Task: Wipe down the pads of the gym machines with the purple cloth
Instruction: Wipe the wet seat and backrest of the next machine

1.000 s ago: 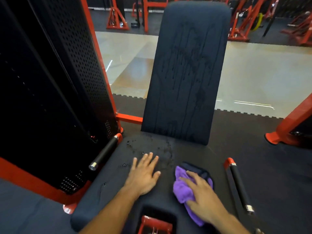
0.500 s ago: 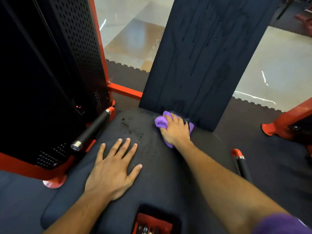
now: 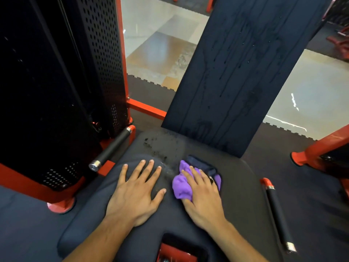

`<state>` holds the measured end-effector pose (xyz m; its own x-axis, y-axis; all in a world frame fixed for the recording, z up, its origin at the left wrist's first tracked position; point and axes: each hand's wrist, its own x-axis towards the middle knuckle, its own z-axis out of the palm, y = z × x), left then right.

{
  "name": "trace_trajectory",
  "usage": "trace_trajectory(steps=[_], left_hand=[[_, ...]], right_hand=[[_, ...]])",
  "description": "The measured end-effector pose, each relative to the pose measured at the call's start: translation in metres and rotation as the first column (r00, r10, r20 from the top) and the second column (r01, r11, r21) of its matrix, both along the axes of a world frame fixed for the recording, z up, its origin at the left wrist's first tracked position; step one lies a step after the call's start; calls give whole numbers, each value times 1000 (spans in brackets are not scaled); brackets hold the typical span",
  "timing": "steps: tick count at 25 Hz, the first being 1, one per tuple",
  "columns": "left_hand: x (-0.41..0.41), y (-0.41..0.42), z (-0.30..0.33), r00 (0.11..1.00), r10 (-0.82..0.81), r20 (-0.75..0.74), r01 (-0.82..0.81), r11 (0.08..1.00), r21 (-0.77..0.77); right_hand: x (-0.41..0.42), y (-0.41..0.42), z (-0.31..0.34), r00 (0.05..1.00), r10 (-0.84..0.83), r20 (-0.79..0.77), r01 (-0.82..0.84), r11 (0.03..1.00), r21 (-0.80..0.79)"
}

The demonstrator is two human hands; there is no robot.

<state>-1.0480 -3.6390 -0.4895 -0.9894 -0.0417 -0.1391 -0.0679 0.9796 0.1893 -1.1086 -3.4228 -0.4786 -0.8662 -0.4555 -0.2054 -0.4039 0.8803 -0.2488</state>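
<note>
my left hand lies flat, fingers spread, on the seat pad; my right hand presses the bunched purple cloth onto it, fingers nearly straight.

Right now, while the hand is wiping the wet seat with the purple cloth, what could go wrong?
The left hand rests flat on the seat pad right beside the wet droplets, so it might slip or smear them.

The right hand presses a bunched purple cloth, so each pass may leave wet patches behind.

The back pad has drip streaks running down, so they could wet the seat again after wiping.
</note>
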Motion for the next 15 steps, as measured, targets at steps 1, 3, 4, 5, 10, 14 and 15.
trace_trajectory(steps=[1, 3, 4, 5, 10, 14, 15], left_hand=[[0, 0, 1, 1000, 3, 6, -3, 1000, 4], [-1, 1, 0, 1000, -8, -3, 8, 1000, -10], [-1, 1, 0, 1000, -13, -4, 13, 1000, -21], [0, 1, 0, 1000, -16, -7, 15, 1000, -27], [2, 1, -3, 1000, -11, -19, 11, 1000, -9], [1, 4, 1, 1000, 7, 7, -7, 1000, 0], [1, 4, 5, 1000, 13, 18, -13, 1000, 2]], right_hand=[[1, 1, -1, 1000, 20, -10, -20, 1000, 0], [-29, -4, -10, 999, 19, -45, -18, 1000, 23], [-56, -9, -17, 998, 5, -56, -3, 999, 47], [-86, -14, -25, 997, -21, -69, 26, 997, 75], [-196, -38, -55, 977, -211, -30, 213, 971, 111], [-183, -28, -49, 985, -171, -35, 172, 985, 19], [-165, -19, -42, 988, -153, -6, 153, 987, -43]])
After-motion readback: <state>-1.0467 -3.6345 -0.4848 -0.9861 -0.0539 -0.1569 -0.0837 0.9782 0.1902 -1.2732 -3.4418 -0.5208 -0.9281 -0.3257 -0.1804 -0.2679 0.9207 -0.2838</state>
